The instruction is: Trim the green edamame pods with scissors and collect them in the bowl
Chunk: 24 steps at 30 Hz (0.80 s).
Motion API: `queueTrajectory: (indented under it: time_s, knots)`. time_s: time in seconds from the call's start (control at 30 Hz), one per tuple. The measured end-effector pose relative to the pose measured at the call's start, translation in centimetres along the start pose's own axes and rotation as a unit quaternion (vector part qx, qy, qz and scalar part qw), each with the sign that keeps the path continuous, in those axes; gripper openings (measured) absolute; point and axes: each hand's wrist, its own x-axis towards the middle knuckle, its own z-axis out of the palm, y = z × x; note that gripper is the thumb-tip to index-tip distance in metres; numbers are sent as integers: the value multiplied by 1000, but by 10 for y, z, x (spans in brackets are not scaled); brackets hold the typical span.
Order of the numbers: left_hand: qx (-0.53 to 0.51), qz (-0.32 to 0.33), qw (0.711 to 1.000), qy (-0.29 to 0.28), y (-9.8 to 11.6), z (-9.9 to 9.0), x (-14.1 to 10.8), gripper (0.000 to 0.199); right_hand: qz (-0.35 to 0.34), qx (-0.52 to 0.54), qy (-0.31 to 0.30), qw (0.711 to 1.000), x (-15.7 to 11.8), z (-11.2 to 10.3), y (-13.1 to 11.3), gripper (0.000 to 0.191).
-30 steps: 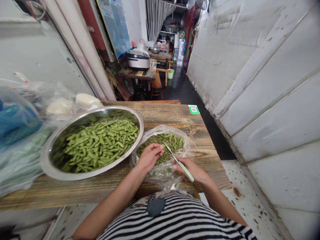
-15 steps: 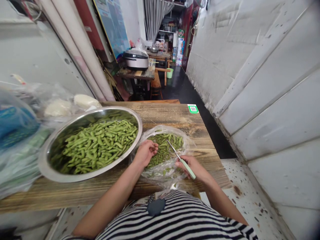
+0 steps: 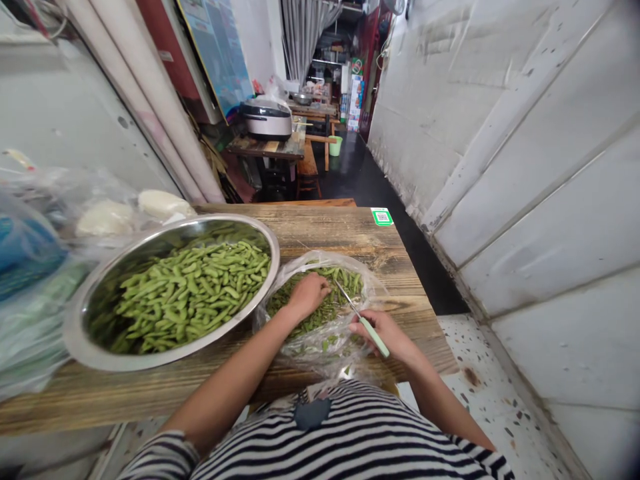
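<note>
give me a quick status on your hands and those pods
Left hand on the edamame pods in a clear plastic bag. Right hand gripping green-handled scissors. Steel bowl of pods left of the bag.

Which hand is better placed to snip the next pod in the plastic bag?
Right, probably: the right hand holds the green-handled scissors, blades at the edamame pods; the left hand is among them, holding no tool.

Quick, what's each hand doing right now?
Left hand: curled over the edamame pods, can't tell if it's holding any.
Right hand: closed, holding green-handled scissors.
</note>
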Motion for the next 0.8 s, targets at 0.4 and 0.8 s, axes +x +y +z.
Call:
queueTrajectory:
  time_s: [0.4, 0.8]
  knots:
    - [-472, -148, 860, -129, 8, -18, -33, 39, -99, -222, 38, 969, 2, -5, 1, 38]
    - [-195, 3, 980, -43, 2, -36, -43, 22, -118, -294, 16, 948, -9, -11, -17, 34]
